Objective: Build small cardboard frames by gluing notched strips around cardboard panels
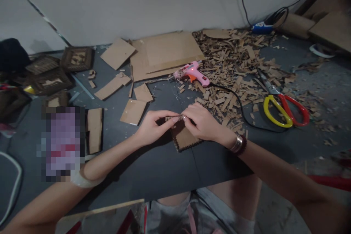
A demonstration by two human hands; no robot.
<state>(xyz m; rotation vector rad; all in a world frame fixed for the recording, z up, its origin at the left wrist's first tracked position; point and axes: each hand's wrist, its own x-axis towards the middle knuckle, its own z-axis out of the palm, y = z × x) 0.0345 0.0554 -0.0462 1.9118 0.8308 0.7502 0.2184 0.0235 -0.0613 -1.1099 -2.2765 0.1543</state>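
Observation:
A square cardboard piece [184,136] lies on the dark table in front of me, its visible edges lined with dark, ridged cardboard trim. At its far edge, my left hand [154,126] and my right hand [202,122] meet fingertip to fingertip. Both are closed in a pinch on a small brown cardboard strip [180,117], mostly hidden by the fingers. Just beyond my hands rests a pink hot glue gun [193,72], its red light lit and its nozzle pointing left. Two loose cardboard pieces [133,112] lie to the left of my left hand.
Cardboard scraps [233,80] are heaped behind and right of my hands. Scissors [285,111] with yellow and red handles lie right, near the glue gun's black cord [242,108]. A large cardboard sheet [167,53] lies at the back. Framed cardboard pieces [77,58] sit left.

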